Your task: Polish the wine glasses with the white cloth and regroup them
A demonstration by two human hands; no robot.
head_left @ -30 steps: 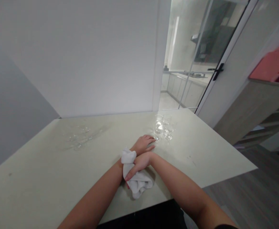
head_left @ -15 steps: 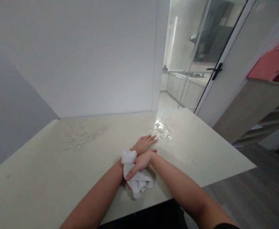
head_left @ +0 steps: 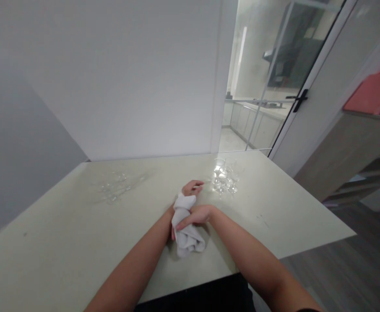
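Observation:
A white cloth (head_left: 185, 242), folded and crumpled, lies over my left wrist. My right hand (head_left: 198, 215) grips it, with the thumb on top and the fingers behind the wrist. Beyond the cloth, my left hand (head_left: 192, 187) is held with its fingers loosely bent and somewhat apart, and nothing is in it. Just to the right of those fingertips stands a cluster of clear glassware (head_left: 223, 177), bright with reflections. Another group of clear glassware (head_left: 114, 187) is at the left of the table, its outlines faint.
The pale table (head_left: 63, 242) meets a white wall (head_left: 128, 86) at the back. At the right is a glass door with a black handle (head_left: 300, 100), with a kitchen behind it. A pink bag (head_left: 370, 93) sits on a wooden shelf unit (head_left: 346, 143).
My left hand's fingers, stretched out before, are now bent. The cloth and my right hand have moved slightly up and forward along my left wrist. The view has shifted a little.

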